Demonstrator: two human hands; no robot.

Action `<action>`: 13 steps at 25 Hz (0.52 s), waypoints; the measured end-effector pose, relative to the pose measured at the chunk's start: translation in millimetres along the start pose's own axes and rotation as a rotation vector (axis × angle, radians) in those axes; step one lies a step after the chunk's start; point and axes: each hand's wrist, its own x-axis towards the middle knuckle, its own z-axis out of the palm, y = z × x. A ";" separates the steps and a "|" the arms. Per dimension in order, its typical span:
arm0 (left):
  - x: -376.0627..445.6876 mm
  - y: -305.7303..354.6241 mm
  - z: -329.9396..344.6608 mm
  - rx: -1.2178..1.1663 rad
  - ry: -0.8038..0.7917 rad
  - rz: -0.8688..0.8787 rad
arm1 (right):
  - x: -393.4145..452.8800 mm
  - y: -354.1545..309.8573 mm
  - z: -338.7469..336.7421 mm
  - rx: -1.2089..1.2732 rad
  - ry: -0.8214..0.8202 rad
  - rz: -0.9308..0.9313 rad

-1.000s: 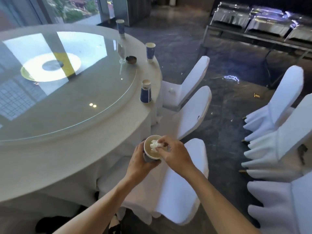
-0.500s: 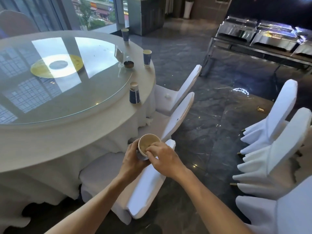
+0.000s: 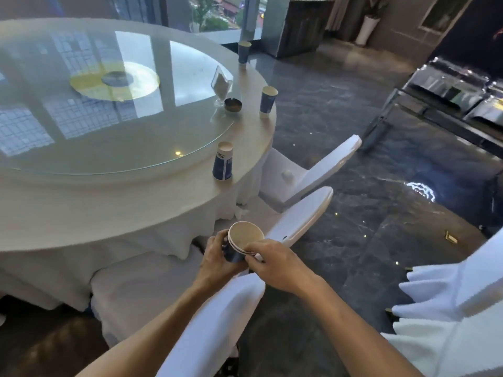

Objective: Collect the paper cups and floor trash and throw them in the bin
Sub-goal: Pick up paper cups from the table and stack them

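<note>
A stack of nested paper cups [image 3: 239, 242] sits low in the middle of the frame, above a white chair [image 3: 217, 308]. The left hand [image 3: 217, 258] has its grip curled round the stack's side; the right hand [image 3: 275, 261] pinches its rim. Three more cups [image 3: 223, 165] [image 3: 268, 100] [image 3: 244, 51] stand along the round counter [image 3: 109, 202] edge, upper centre.

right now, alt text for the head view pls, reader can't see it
Both hands, left hand and right hand, hold nested blue paper cups over a white-covered chair. Three more cups stand along the round table edge.
</note>
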 end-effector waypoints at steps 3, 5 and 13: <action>32.0 6.8 17.0 -0.035 0.051 -0.088 | 33.4 27.3 -29.8 0.006 -0.034 -0.013; 51.2 9.1 16.2 -0.033 0.083 -0.131 | 61.5 38.3 -47.4 0.039 -0.010 -0.046; 109.9 3.1 0.1 -0.025 0.497 -0.282 | 192.8 68.5 -100.5 -0.125 -0.018 -0.299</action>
